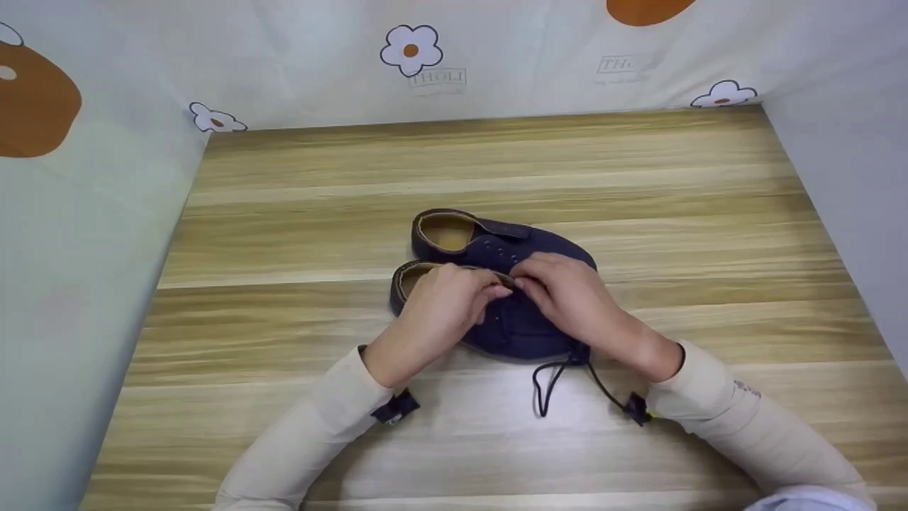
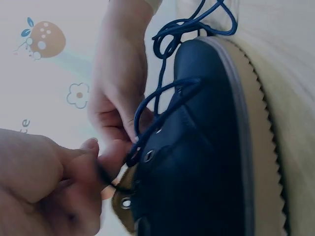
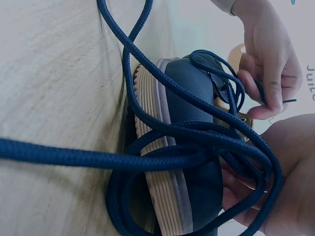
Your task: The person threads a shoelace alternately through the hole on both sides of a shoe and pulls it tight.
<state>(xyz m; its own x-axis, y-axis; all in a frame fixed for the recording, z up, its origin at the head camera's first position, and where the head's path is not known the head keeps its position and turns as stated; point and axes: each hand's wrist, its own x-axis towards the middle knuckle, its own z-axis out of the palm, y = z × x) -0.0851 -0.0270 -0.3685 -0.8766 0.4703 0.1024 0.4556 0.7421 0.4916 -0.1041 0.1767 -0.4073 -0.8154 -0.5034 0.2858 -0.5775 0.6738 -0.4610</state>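
Observation:
Two dark navy shoes lie side by side on the table. The near shoe (image 1: pixel 525 333) is under both hands, and the far shoe (image 1: pixel 496 245) sits just behind it. My left hand (image 1: pixel 450 301) pinches a dark blue shoelace (image 2: pixel 104 174) close to its end, beside the near shoe's eyelets; the lace tip (image 3: pixel 289 101) sticks out past the fingers in the right wrist view. With thumb and fingers at the edge of the eyelet flap (image 2: pixel 147 169), my right hand (image 1: pixel 571 294) grips the near shoe. Loose lace loops (image 3: pixel 197 135) hang around its toe.
The wood-patterned table (image 1: pixel 284 341) extends around the shoes. A pale curtain with flower prints (image 1: pixel 496 78) stands along the back and sides. Some lace (image 1: pixel 543 397) trails on the table in front of the toe. Small black wrist devices (image 1: pixel 396 407) hang below both cuffs.

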